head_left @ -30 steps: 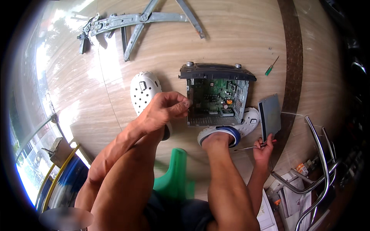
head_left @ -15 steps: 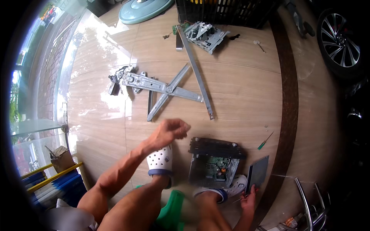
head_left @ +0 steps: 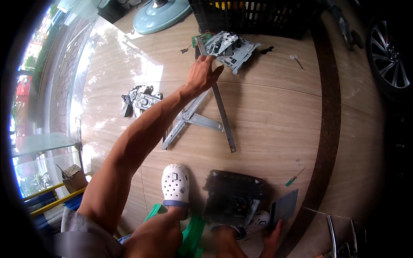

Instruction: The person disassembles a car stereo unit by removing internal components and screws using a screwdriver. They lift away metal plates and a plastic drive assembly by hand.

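Note:
My left hand (head_left: 204, 74) is stretched far forward over the upper part of a long metal bar (head_left: 223, 116), its thumb apart from the bent fingers and nothing visible in it. Just beyond it lies a silvery metal mechanism (head_left: 234, 51) with a green circuit board at its left. The bar belongs to a crossed-arm window regulator (head_left: 201, 121), partly hidden by my left forearm. Low on the right, my right hand (head_left: 272, 234) grips the edge of a flat grey metal panel (head_left: 285, 207). Beside the panel stands an opened black electronic unit (head_left: 232, 195), its inside dark.
A green-handled screwdriver (head_left: 292, 179) and tiny screws (head_left: 297, 161) lie on the tiles to the right. A black crate (head_left: 258, 19) and a round pale-blue base (head_left: 161, 18) stand at the back. A car wheel (head_left: 389, 53) is at far right; chrome tubes (head_left: 332, 236) are lower right.
My left hand has moved forward from above my left shoe to the metal bar near the mechanism. My right hand still holds the panel. The view has shifted slightly.

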Action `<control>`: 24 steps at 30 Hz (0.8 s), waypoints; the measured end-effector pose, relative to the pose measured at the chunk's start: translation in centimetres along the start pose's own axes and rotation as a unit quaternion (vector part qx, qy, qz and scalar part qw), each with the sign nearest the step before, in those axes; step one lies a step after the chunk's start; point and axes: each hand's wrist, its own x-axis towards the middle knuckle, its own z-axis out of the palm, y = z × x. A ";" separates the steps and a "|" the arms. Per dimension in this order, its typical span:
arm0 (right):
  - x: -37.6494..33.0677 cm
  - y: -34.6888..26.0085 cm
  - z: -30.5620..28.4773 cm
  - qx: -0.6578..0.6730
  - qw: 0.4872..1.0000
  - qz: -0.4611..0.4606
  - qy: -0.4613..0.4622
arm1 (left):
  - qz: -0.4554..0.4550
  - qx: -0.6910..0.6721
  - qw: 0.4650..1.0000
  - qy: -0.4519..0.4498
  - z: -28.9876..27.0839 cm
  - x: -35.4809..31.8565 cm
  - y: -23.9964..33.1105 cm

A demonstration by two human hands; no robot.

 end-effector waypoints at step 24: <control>1.9 1.9 -2.1 0.024 0.998 -0.026 0.049 | 0.092 0.242 0.954 -0.152 5.0 3.5 6.5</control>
